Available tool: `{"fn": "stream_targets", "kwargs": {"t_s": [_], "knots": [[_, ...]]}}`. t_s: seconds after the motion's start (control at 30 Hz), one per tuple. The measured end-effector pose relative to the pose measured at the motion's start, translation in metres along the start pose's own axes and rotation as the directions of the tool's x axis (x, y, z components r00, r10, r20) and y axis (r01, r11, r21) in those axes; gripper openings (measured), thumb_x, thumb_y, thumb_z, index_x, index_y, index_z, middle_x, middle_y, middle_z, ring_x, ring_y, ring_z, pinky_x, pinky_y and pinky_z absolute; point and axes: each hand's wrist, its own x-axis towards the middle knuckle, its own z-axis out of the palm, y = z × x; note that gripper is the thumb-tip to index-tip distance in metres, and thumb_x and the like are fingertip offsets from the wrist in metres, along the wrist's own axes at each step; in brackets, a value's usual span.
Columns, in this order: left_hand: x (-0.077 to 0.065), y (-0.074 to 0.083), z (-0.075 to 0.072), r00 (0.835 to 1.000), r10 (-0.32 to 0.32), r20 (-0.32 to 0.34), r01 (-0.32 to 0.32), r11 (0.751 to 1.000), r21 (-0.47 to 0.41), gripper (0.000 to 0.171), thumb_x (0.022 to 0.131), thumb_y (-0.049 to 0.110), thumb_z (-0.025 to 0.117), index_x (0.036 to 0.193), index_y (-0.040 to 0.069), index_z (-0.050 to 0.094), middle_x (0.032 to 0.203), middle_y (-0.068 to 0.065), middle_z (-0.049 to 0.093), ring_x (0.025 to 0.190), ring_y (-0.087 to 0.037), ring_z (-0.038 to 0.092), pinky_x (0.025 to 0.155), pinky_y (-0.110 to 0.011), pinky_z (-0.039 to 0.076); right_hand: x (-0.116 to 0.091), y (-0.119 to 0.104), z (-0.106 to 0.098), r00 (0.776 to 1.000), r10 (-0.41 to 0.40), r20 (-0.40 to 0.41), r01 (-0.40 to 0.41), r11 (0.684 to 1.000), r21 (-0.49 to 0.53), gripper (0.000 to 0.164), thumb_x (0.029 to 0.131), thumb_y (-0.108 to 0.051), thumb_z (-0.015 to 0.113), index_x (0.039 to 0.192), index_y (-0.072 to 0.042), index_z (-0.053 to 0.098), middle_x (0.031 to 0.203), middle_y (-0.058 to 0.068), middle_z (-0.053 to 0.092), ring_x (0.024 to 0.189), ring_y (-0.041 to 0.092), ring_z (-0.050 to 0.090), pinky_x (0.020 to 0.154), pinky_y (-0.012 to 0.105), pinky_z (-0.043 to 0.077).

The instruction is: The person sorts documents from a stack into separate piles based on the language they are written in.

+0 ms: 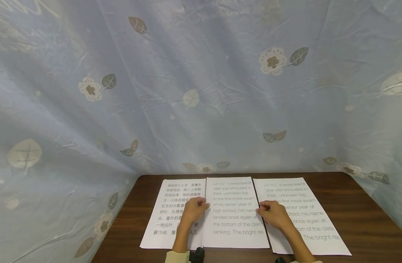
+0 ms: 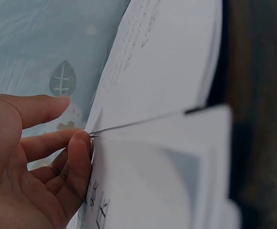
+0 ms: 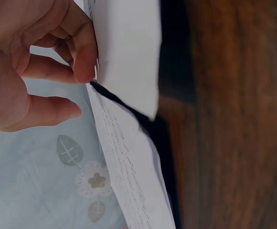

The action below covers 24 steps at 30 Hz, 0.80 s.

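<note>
Three stacks of printed paper lie side by side. The left stack (image 1: 171,208) bears Chinese text; the middle stack (image 1: 233,219) and right stack (image 1: 314,219) carry large English text. My left hand (image 1: 194,210) is at the seam between left and middle stacks. In the left wrist view, its bent fingertips (image 2: 83,143) touch the paper edge, thumb held apart. My right hand (image 1: 274,214) is over the gap between middle and right stacks. Its fingertips (image 3: 85,71) meet the middle stack's edge in the right wrist view, the thumb apart from them.
The stacks lie on a dark brown wooden table (image 1: 339,197). A pale blue cloth (image 1: 220,128) with leaf and flower prints hangs behind the table and along its sides. Dark strips show under the paper edges in both wrist views.
</note>
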Motion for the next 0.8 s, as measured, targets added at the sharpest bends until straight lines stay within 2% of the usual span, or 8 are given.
{"fn": "stream_targets", "kwargs": {"t_s": [0.23, 0.43, 0.6, 0.8], "knots": [[0.0018, -0.0041, 0.0028, 1.000, 0.021, -0.005, -0.021, 0.999, 0.036, 0.038, 0.097, 0.022, 0.075, 0.127, -0.002, 0.075, 0.087, -0.005, 0.071, 0.073, -0.015, 0.062, 0.061, -0.025, 0.050, 0.0011, -0.0027, 0.0005, 1.000, 0.016, 0.008, -0.015, 0.999, -0.036, 0.044, 0.092, -0.015, 0.075, 0.125, 0.013, 0.071, 0.089, 0.006, 0.072, 0.067, 0.016, 0.063, 0.055, 0.025, 0.049], [0.0008, -0.0019, 0.0023, 1.000, 0.019, -0.014, -0.019, 0.999, 0.037, 0.038, 0.097, 0.022, 0.076, 0.126, -0.002, 0.075, 0.084, -0.004, 0.068, 0.072, -0.014, 0.060, 0.060, -0.024, 0.047, 0.0025, -0.0041, 0.0006, 1.000, 0.006, 0.001, -0.006, 0.998, -0.064, 0.042, 0.091, -0.015, 0.076, 0.123, 0.012, 0.073, 0.091, 0.007, 0.074, 0.069, 0.016, 0.064, 0.057, 0.026, 0.051], [0.0005, -0.0004, 0.0016, 1.000, 0.023, -0.017, -0.023, 0.999, 0.044, 0.038, 0.097, 0.022, 0.076, 0.126, -0.002, 0.076, 0.084, -0.004, 0.068, 0.073, -0.014, 0.060, 0.060, -0.024, 0.047, 0.0038, -0.0052, -0.0002, 1.000, -0.009, -0.006, 0.009, 0.996, -0.094, 0.041, 0.091, -0.017, 0.077, 0.122, 0.010, 0.075, 0.098, 0.011, 0.076, 0.080, 0.019, 0.066, 0.063, 0.029, 0.053], [0.0007, 0.0001, 0.0011, 1.000, 0.016, -0.016, -0.016, 1.000, 0.025, 0.037, 0.097, 0.022, 0.075, 0.127, -0.001, 0.075, 0.085, -0.002, 0.067, 0.073, -0.015, 0.059, 0.059, -0.024, 0.046, 0.0038, -0.0074, -0.0020, 0.999, -0.036, -0.017, 0.034, 0.993, -0.118, 0.039, 0.092, -0.020, 0.078, 0.123, 0.005, 0.076, 0.107, 0.014, 0.077, 0.097, 0.028, 0.072, 0.072, 0.035, 0.057]]}}
